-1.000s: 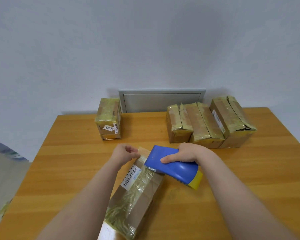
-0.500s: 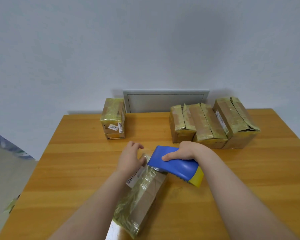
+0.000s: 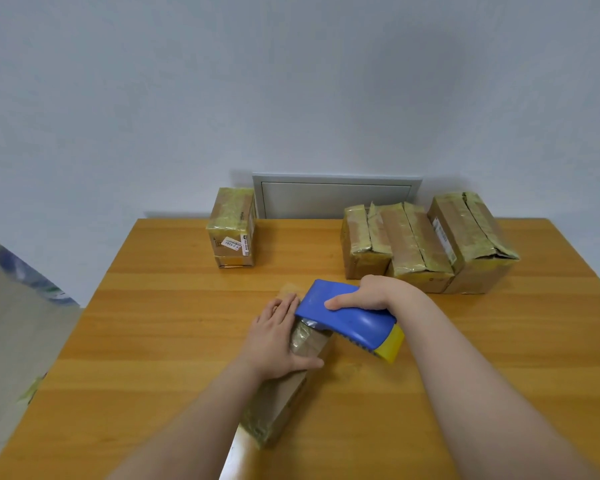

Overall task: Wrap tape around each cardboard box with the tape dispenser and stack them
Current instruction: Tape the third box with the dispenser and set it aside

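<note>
Head view: cardboard box [image 3: 284,396] lies mid-table [image 3: 153,341] toward the near edge, long axis near-to-far, left hand [image 3: 278,337] pressing flat on top, right hand [image 3: 368,292] gripping blue tape dispenser [image 3: 347,317] at its far end.

On the counter [image 3: 153,341] the nearest cardboard box [image 3: 284,396] lies in front, the tape dispenser [image 3: 347,317] on its far end; a lone box [image 3: 231,230] stands back left, three boxes [image 3: 420,244] side by side back right.

Your wooden table [image 3: 174,341] carries a long taped box [image 3: 284,400] nearest you, one upright box [image 3: 231,230] far left — and three taped boxes [image 3: 416,244] side by side, far right.
</note>
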